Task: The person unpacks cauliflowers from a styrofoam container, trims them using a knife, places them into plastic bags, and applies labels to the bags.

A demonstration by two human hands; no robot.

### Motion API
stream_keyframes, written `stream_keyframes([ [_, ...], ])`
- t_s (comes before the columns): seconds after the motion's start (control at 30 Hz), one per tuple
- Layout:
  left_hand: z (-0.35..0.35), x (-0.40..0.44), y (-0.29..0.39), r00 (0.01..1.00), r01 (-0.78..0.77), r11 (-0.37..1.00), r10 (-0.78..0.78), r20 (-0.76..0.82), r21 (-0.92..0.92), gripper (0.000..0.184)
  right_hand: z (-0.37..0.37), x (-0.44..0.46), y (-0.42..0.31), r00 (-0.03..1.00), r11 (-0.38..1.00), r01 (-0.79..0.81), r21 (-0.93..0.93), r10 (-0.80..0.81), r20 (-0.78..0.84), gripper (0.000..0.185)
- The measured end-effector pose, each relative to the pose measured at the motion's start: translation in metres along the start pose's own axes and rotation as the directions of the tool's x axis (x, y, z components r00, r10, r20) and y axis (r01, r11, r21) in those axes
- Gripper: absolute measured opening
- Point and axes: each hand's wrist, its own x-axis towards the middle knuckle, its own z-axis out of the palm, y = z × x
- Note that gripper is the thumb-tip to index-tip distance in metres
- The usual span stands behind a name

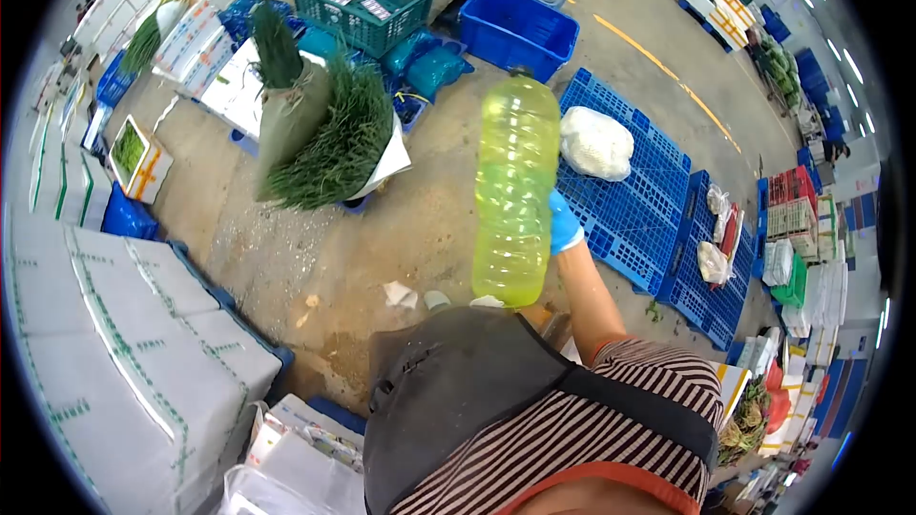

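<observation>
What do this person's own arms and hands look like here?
The right grip wears a blue glove that ends near the wrist. The forearm is bare up to a sleeve with dark and pale stripes. No left arm or left grip is visible.

Right hand [564, 223] partly hidden behind the yellow-green bottle [515, 191], print on packs [376, 9] in the far green crate [348, 31] too small to read, near-left white boxes [134, 353] cut off by the edge.

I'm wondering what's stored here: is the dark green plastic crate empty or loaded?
The dark green plastic crate isn't empty: several pale packets lie inside it.
</observation>
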Motion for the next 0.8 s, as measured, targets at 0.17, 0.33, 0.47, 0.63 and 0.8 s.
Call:
stream_keyframes([
  [0.17, 0.094, 0.060, 0.063, 0.866, 0.097, 0.519, 0.377, -0.329, 0.849, 0.063, -0.064, 0.004, -0.007, 0.968, 0.984, -0.027, 0.175, 0.070, -0.243, 0.078],
  [0.33, 0.534, 0.105, 0.108, 0.670, -0.348, 0.902, 0.048, 0.741, 0.256, 0.073, -0.044, 0.053, -0.015, 0.961, 0.991, 0.015, 0.130, 0.022, -0.275, 0.073],
  [0.47, 0.741, 0.138, 0.041, -0.011, 0.444, 0.896, 0.030, 0.999, -0.022, 0.076, -0.008, 0.113, -0.048, 0.962, 0.967, 0.068, -0.246, -0.128, -0.239, 0.059],
  [0.63, 0.842, 0.227, 0.029, -0.072, 0.460, 0.846, -0.268, 0.961, 0.271, 0.083, -0.037, 0.213, -0.111, 0.913, 0.859, -0.109, -0.500, -0.112, -0.392, 0.042],
  [0.8, 0.953, 0.289, 0.044, -0.233, 0.412, 0.788, -0.395, 0.889, 0.458, 0.074, -0.091, 0.331, -0.233, 0.818, 0.591, -0.176, -0.787, -0.357, -0.451, 0.046],
])
